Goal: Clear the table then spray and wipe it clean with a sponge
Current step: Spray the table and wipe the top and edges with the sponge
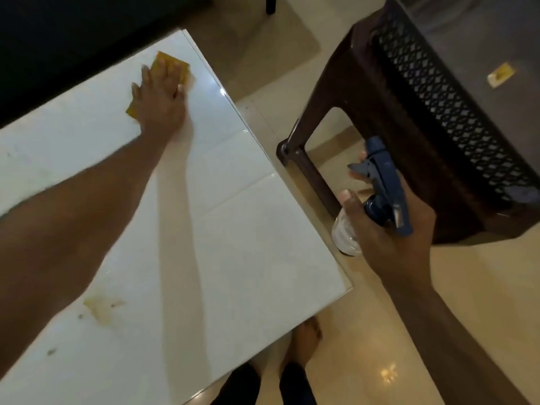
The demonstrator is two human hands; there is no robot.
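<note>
Head view shows the left hand (159, 97) pressed flat, fingers extended, on a yellow sponge (171, 65) at the far corner of the white table (248, 229). The right hand (388, 229) grips a spray bottle (382, 188) around its neck, fingers curled, held off the table edge beside a dark plastic stool (423, 127). A yellowish stain (100, 308) and small dark specks lie well behind the left hand, beside the forearm, apparently not yet wiped. Risk: the sponge sits close to the table's far edge, so an overlong stroke could push it off. Wiping only ahead of the hand would leave the near stain.
</note>
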